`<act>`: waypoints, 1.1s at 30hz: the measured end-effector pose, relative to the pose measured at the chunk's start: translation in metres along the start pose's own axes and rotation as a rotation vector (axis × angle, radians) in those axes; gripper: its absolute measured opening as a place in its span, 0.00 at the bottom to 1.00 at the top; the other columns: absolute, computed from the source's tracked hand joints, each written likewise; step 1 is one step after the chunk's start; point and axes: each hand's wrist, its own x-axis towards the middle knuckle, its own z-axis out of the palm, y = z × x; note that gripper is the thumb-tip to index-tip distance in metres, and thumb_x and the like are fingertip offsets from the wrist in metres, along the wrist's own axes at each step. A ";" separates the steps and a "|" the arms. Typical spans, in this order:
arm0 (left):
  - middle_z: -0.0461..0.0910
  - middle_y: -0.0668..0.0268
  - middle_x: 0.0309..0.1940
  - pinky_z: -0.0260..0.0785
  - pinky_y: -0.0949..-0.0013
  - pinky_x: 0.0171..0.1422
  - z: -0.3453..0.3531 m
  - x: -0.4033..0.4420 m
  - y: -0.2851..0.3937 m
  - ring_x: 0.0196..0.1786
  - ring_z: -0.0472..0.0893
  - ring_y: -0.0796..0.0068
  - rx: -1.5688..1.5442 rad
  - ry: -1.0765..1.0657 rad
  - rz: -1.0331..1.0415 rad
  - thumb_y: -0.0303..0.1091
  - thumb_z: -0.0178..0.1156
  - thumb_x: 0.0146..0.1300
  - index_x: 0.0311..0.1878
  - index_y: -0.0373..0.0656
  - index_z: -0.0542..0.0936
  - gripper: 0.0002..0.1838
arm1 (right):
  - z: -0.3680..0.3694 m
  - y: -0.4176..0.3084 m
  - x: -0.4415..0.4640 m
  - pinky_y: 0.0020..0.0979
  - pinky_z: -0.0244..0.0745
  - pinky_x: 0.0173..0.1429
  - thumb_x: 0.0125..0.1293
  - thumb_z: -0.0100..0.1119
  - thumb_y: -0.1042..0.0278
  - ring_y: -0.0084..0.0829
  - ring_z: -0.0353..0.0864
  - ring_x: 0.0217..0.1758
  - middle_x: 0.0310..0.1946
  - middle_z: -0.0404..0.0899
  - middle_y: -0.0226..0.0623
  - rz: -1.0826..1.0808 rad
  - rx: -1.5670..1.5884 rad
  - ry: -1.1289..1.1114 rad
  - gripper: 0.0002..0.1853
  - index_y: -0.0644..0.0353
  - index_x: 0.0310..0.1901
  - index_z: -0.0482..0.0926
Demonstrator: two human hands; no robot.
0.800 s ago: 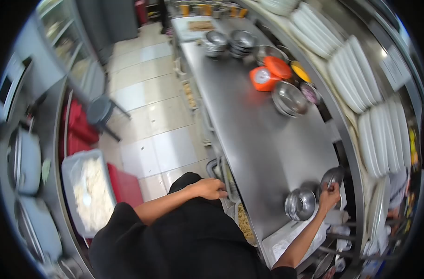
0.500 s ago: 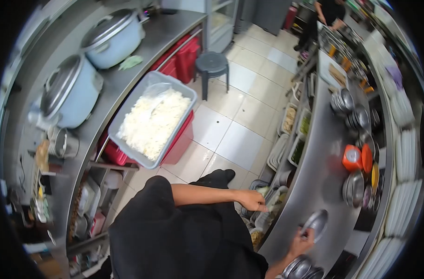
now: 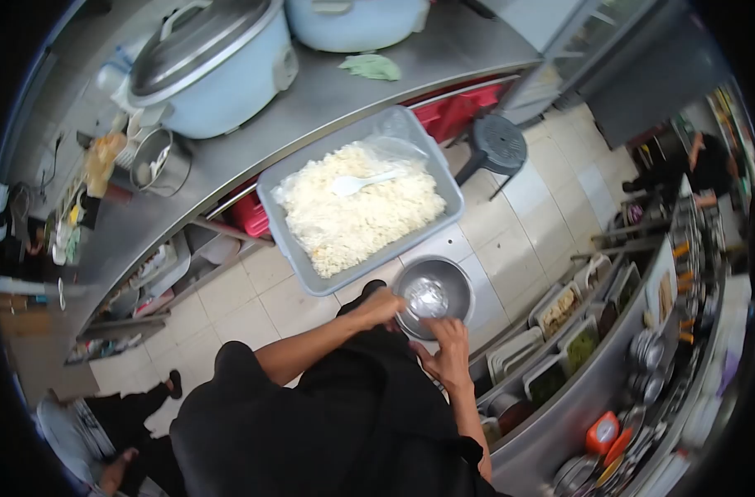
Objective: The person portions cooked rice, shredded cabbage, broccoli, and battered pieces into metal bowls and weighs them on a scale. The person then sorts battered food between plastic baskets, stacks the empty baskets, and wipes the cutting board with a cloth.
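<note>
Two hands are at a shiny bowl: the right hand's fingers pinch its near rim, seemingly so it won't drop, but I can't tell if the left hand's fingers grip it. The bowl is above the floor, near a tub of rice, where a spoon lies on top, maybe for easy reach.

No readable text or labels.

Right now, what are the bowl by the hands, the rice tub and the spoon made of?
Bowl: probably shiny steel, since it's grey with bright glints. Tub: likely plastic, with a dull, even grey. Spoon: maybe plastic, plain white without metallic glints, but I can't be sure.
</note>
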 end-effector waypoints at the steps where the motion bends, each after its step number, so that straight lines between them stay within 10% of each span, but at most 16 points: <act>1: 0.77 0.50 0.20 0.70 0.68 0.18 -0.021 0.010 -0.010 0.21 0.81 0.64 -0.054 0.139 0.011 0.33 0.51 0.51 0.30 0.26 0.75 0.15 | 0.007 0.007 0.023 0.37 0.68 0.44 0.42 0.66 0.74 0.43 0.74 0.39 0.34 0.77 0.41 -0.019 0.008 -0.035 0.16 0.60 0.37 0.77; 9: 0.75 0.56 0.18 0.69 0.69 0.17 -0.180 0.037 -0.061 0.15 0.75 0.69 -0.535 0.830 -0.016 0.30 0.50 0.51 0.36 0.31 0.71 0.12 | 0.160 0.100 0.152 0.34 0.74 0.40 0.52 0.64 0.69 0.38 0.79 0.35 0.36 0.79 0.41 0.402 0.494 -0.191 0.14 0.60 0.42 0.78; 13: 0.75 0.57 0.22 0.69 0.67 0.20 -0.197 -0.006 -0.061 0.17 0.74 0.68 -0.769 1.166 0.085 0.29 0.50 0.51 0.35 0.30 0.71 0.11 | 0.235 0.073 0.220 0.39 0.70 0.53 0.50 0.62 0.70 0.42 0.71 0.54 0.48 0.74 0.43 0.085 0.278 -0.321 0.22 0.58 0.50 0.75; 19: 0.74 0.55 0.23 0.70 0.67 0.19 -0.177 -0.034 -0.089 0.17 0.75 0.66 -1.028 1.206 0.097 0.27 0.50 0.52 0.41 0.31 0.68 0.13 | 0.321 0.035 0.264 0.41 0.66 0.55 0.47 0.63 0.70 0.41 0.64 0.58 0.52 0.68 0.40 -0.397 -0.172 -0.614 0.37 0.53 0.62 0.61; 21: 0.73 0.57 0.22 0.71 0.66 0.22 -0.166 -0.025 -0.092 0.18 0.75 0.66 -1.090 1.227 0.048 0.27 0.51 0.52 0.40 0.30 0.69 0.13 | 0.324 0.048 0.262 0.40 0.66 0.53 0.48 0.61 0.72 0.40 0.69 0.53 0.45 0.72 0.39 -0.443 -0.176 -0.599 0.27 0.55 0.54 0.70; 24: 0.72 0.58 0.25 0.72 0.65 0.25 -0.162 0.004 -0.081 0.20 0.76 0.65 -1.102 1.180 0.094 0.28 0.53 0.53 0.39 0.30 0.68 0.12 | 0.292 0.076 0.270 0.39 0.69 0.46 0.49 0.56 0.78 0.42 0.75 0.42 0.33 0.77 0.39 -0.305 0.158 -0.505 0.06 0.59 0.30 0.77; 29: 0.76 0.58 0.31 0.72 0.66 0.34 -0.182 0.067 -0.064 0.28 0.77 0.68 -1.153 1.040 0.190 0.31 0.51 0.58 0.41 0.33 0.71 0.11 | 0.204 0.117 0.285 0.28 0.70 0.37 0.60 0.53 0.77 0.31 0.75 0.30 0.28 0.76 0.36 0.026 0.699 -0.334 0.01 0.63 0.33 0.75; 33: 0.77 0.57 0.34 0.70 0.63 0.36 -0.167 0.087 -0.036 0.32 0.79 0.65 -1.152 1.013 0.143 0.54 0.49 0.60 0.48 0.32 0.70 0.29 | 0.168 0.154 0.294 0.24 0.68 0.38 0.62 0.53 0.76 0.25 0.73 0.32 0.28 0.75 0.33 0.171 0.815 -0.477 0.03 0.63 0.36 0.75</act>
